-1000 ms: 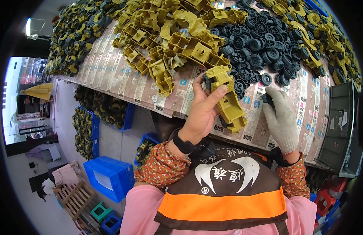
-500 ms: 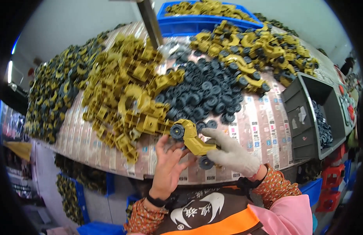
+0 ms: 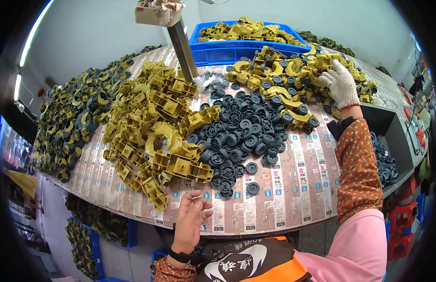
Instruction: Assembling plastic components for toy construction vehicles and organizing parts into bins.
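Observation:
My bare left hand (image 3: 188, 221) is above the table's near edge, fingers loosely bent and apart, holding nothing. It is nearest the loose black toy wheels (image 3: 248, 127) and the yellow plastic toy vehicle bodies (image 3: 157, 127). At the far right, my gloved right hand (image 3: 341, 85) reaches over the pile of yellow bodies fitted with black wheels (image 3: 293, 87). Its fingers look spread, touching or just over a yellow vehicle body (image 3: 322, 62) on top of that pile. The glove partly hides the pieces beneath it.
Behind the piles stands a blue bin (image 3: 251, 50) of yellow parts, beside a metal post (image 3: 181, 47). On the right is a grey crate (image 3: 392, 127) with dark parts inside. A wide heap of yellow and black pieces (image 3: 70, 122) covers the table's left side.
The yellow vehicle body with black wheels has left the space between my hands. My right hand has swung to the far-right pile; my left hand stays near the front edge, now empty.

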The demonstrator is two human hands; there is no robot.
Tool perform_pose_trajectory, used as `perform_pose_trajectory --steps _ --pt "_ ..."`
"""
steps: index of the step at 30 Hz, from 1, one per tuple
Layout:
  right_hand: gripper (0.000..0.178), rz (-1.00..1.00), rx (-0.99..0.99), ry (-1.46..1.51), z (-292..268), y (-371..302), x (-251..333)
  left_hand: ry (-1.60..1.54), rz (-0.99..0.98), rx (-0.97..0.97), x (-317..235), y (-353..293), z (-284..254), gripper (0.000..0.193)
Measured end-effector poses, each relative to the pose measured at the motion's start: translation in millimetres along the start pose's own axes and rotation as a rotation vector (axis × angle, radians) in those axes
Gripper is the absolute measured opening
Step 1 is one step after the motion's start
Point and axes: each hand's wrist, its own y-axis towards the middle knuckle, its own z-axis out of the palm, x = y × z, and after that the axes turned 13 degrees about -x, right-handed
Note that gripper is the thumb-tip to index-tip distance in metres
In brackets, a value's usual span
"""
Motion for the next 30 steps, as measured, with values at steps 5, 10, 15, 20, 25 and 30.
perform_pose_trajectory --steps 5,10,15,20,25,30 --pt "0.04 0.022 0.306 -0.238 14.8 -62.2 -33.6 0.0 0.032 -0.08 4.6 7.7 -12.2 0.032" --pt "0.021 -0.275 0.572 -0.824 16.1 -167.8 -78.6 0.054 0.084 -0.101 -11.1 20.6 -12.5 0.034" --pt "0.013 -0.544 0.769 -0.892 25.9 -221.8 -110.3 0.044 0.19 -0.121 -27.7 25.9 -19.2 0.034" --pt "0.013 -0.655 0.848 -0.807 60.2 -252.7 -116.1 0.003 0.261 -0.18 -37.1 36.5 -24.0 0.037" --pt "0.034 -0.84 0.988 -0.904 114.3 -308.9 -123.9 -0.012 0.301 -0.235 -25.6 46.3 -20.0 0.044" --pt "0.044 -0.942 0.966 -1.075 132.1 -326.7 -158.4 -0.028 0.19 -0.16 -17.9 39.3 -8.2 0.054"
